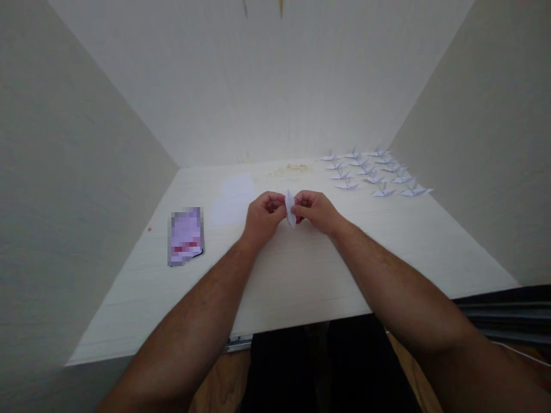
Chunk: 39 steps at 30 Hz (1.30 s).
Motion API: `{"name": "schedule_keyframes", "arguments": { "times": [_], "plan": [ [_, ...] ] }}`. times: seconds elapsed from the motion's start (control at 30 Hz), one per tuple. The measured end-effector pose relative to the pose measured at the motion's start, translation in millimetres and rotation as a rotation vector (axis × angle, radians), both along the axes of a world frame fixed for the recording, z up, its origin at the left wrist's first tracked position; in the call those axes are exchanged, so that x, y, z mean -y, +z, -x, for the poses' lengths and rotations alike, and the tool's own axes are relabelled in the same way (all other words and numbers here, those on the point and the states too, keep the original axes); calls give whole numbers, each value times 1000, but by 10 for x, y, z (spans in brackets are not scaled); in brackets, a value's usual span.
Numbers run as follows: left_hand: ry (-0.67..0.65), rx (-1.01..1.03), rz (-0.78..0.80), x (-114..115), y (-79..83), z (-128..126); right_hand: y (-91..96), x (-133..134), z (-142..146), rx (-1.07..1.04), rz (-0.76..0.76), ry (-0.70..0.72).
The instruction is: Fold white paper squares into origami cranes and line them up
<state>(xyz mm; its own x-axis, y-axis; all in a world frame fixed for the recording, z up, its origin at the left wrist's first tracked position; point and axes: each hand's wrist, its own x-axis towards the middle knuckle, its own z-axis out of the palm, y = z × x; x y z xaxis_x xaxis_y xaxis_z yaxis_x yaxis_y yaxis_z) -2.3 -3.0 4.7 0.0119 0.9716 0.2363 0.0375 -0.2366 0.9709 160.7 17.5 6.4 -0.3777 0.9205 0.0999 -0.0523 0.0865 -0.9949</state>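
Observation:
Between my two hands a small piece of folded white paper (290, 210) is held upright, a little above the table. My left hand (267, 215) pinches its left side with thumb and fingers. My right hand (313, 211) grips the right side the same way. The paper looks narrow and pointed at top and bottom; its exact folds are too small to make out. Beyond my right hand, several white paper cranes (365, 172) stand in rows at the back right of the table.
White paper sheets (230, 201) lie left of my left hand. A blurred-out phone-like object (186, 238) rests farther left on the white table (297, 281). Walls enclose the table at the back (258, 86), left (86, 172) and right (486, 155). The table's front edge is near my legs.

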Motion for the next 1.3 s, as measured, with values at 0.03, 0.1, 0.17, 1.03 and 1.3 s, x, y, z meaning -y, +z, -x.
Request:
{"name": "schedule_keyframes", "arguments": {
  "times": [0.03,0.1,0.17,1.03,1.3],
  "plan": [
    [4,-21,0,0,-8,4,-7,-4,1,5,-7,4],
    [17,-72,-8,1,-22,12,-20,-11,0,19,-26,-1],
    [30,-125,-28,0,-32,19,-22,-14,-1,37,-52,-38],
    [15,-151,-105,-74,-125,46,45,83,36,299,-427,-254],
    [-49,-167,-85,-50,-94,53,26,66,27,274,-400,-254]
  ]
}}
